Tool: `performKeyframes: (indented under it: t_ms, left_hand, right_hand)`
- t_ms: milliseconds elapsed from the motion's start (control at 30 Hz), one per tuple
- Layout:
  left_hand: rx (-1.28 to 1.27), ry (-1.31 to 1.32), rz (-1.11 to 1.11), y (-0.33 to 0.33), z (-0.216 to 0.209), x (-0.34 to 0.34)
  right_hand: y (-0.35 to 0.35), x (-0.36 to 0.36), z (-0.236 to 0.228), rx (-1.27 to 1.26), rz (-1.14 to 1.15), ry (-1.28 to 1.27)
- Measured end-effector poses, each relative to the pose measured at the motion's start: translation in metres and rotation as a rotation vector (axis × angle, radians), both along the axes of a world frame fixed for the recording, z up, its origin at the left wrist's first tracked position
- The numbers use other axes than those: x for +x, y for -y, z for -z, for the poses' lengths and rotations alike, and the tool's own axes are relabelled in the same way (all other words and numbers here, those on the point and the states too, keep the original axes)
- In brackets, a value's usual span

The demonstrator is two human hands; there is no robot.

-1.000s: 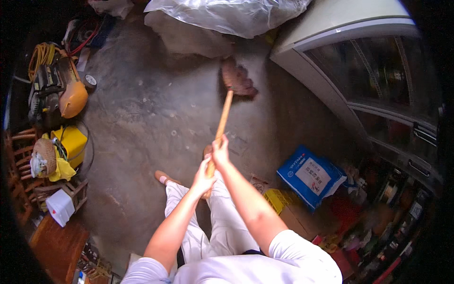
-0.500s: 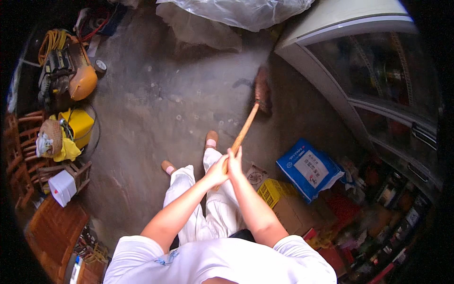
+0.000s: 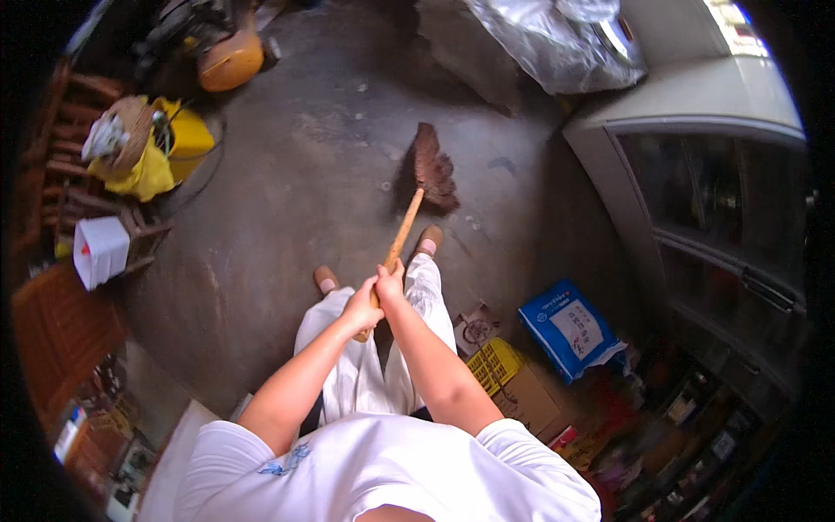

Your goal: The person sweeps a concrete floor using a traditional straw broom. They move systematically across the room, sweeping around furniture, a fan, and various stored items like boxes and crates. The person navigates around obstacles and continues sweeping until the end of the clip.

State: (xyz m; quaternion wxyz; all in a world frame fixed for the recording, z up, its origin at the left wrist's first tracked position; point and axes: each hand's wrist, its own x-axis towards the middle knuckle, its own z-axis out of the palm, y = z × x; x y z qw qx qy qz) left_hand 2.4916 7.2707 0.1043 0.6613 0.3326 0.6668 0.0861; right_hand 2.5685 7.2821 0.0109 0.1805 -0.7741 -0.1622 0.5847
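Observation:
A broom (image 3: 404, 230) with a pale wooden handle and a wide, brown fibre head (image 3: 432, 170) slants away from me. Its head rests on the dark floor just beyond my right foot. Both of my hands are wrapped round the handle near its upper end, close together. My left hand (image 3: 363, 311) grips nearer my body, while my right hand (image 3: 390, 284) is a little farther down the handle, toward the head. The short end of the handle sticks out below my left hand.
Right of me lie a blue printed bag (image 3: 570, 326), a yellow crate (image 3: 494, 364) and a cardboard box (image 3: 528, 400), with a glass-fronted cabinet (image 3: 600, 165) beyond. Clear plastic sheeting (image 3: 557, 52) hangs at the far side. A white bucket (image 3: 102, 248) and yellow container (image 3: 190, 142) stand left.
The broom head has swept left across the floor, from well right of my feet to in front of my right foot. Both hands have shifted left with the handle, and my view has turned.

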Motion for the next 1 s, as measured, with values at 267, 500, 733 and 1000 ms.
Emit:
performKeyframes:
  t_ms: [267, 500, 733, 1000]
  left_hand:
    - [0.117, -0.018, 0.205, 0.042, -0.032, -0.074]
    - [-0.044, -0.329, 0.395, 0.066, -0.026, -0.084]
    - [-0.11, -0.402, 0.202, 0.138, -0.047, -0.161]
    - [0.023, -0.349, 0.253, 0.128, -0.127, -0.154]
  right_hand:
    - [0.043, -0.049, -0.033, 0.096, 0.21, -0.201]
    - [0.059, -0.067, -0.013, -0.075, 0.061, -0.283]
    - [0.132, -0.168, -0.025, -0.084, 0.069, -0.405]
    - [0.129, -0.151, -0.044, 0.107, -0.301, -0.229]
